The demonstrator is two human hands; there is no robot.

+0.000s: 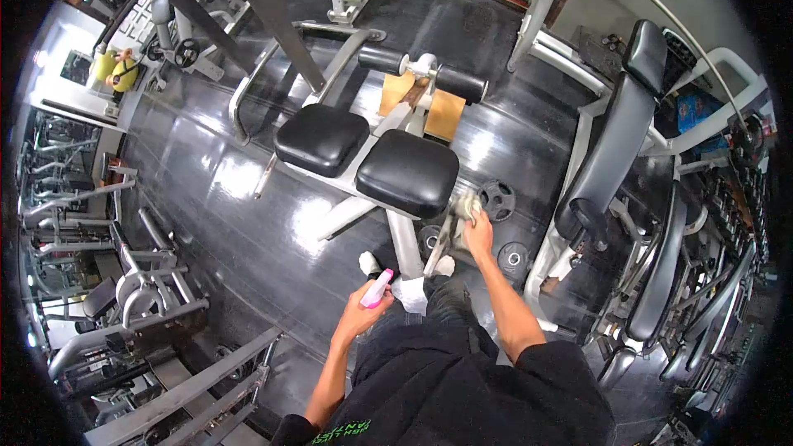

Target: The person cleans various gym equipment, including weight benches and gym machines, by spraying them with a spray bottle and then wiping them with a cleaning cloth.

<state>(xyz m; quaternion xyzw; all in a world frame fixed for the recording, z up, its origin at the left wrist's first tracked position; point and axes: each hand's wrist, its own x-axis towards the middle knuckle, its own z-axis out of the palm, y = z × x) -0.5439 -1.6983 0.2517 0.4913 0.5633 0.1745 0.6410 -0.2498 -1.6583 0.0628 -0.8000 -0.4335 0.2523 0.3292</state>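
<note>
My left hand [358, 314] is wrapped round a small pink and white bottle [377, 289], held in front of my body with its pink top pointing forward. My right hand [477, 234] grips a pale, crumpled cloth [467, 205] beside the right-hand black seat pad [408, 172] of a gym machine. The cloth is close to the pad's front right corner and partly hidden by my fingers. A second black pad [322, 139] sits to the left on the same grey frame. Beyond the pads are two black foam rollers [462, 83].
Weight plates [514, 258] lie on the dark floor to the right of my right arm. A padded bench [613, 153] stands further right. Machine frames [165, 396] line the left side, and a person in yellow [116, 69] appears far back left.
</note>
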